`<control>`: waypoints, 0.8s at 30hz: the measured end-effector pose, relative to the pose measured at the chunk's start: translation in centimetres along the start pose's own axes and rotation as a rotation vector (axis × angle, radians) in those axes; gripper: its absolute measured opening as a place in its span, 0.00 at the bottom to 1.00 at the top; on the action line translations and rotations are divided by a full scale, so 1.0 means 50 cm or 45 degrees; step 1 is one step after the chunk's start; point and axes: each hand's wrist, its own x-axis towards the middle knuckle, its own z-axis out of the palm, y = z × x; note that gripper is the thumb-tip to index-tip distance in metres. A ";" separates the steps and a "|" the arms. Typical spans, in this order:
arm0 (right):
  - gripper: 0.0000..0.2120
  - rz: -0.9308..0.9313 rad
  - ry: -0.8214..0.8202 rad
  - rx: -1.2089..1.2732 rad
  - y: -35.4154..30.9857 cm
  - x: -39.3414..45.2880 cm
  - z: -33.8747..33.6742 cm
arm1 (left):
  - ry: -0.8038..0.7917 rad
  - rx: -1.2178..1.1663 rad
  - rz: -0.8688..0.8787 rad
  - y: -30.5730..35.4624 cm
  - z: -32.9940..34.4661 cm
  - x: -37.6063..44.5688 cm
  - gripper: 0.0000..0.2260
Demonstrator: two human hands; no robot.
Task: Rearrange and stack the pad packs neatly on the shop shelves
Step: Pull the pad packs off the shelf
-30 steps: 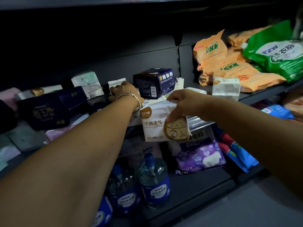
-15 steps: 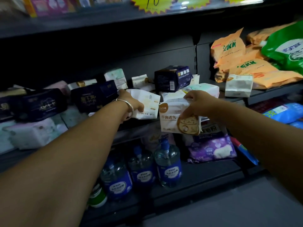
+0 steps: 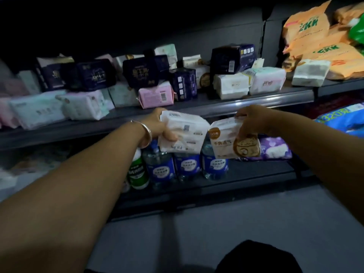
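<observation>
My left hand, with a silver bangle at the wrist, grips a white pad pack in front of the middle shelf's edge. My right hand holds a white pad pack with a brown cat print by its top edge. The two packs hang side by side, nearly touching, below the shelf lip. On the shelf lie many loose pad packs: dark navy ones, a pink one, white ones and pale ones at left.
A navy box stands at the shelf's back. Orange bags fill the right bay. Blue-labelled bottles and a green-labelled bottle stand on the lower shelf, beside a purple pack. Grey floor lies below.
Both hands have drawn back from the shelf and down, each carrying its pack. The left hand took its white pack off the shelf. The camera has moved back.
</observation>
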 end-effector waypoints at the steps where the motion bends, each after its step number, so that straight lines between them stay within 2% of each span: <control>1: 0.32 0.012 -0.025 -0.033 0.012 0.001 0.017 | -0.007 0.024 -0.043 -0.029 0.012 -0.009 0.37; 3: 0.32 0.027 -0.084 -0.115 0.045 0.011 0.059 | 0.002 0.075 -0.112 -0.095 0.044 -0.010 0.32; 9: 0.35 0.107 -0.215 -0.466 0.158 0.079 0.207 | 0.009 0.230 -0.247 -0.277 0.175 0.056 0.31; 13: 0.28 0.152 -0.323 -0.623 0.232 0.138 0.296 | 0.025 0.288 -0.352 -0.387 0.249 0.102 0.33; 17: 0.19 0.143 -0.366 -0.587 0.308 0.195 0.386 | 0.029 0.367 -0.397 -0.500 0.306 0.142 0.32; 20: 0.20 0.127 -0.420 -0.502 0.362 0.224 0.454 | 0.031 0.335 -0.448 -0.570 0.348 0.159 0.28; 24: 0.22 0.133 -0.365 -0.396 0.421 0.244 0.524 | 0.061 0.307 -0.433 -0.628 0.382 0.166 0.25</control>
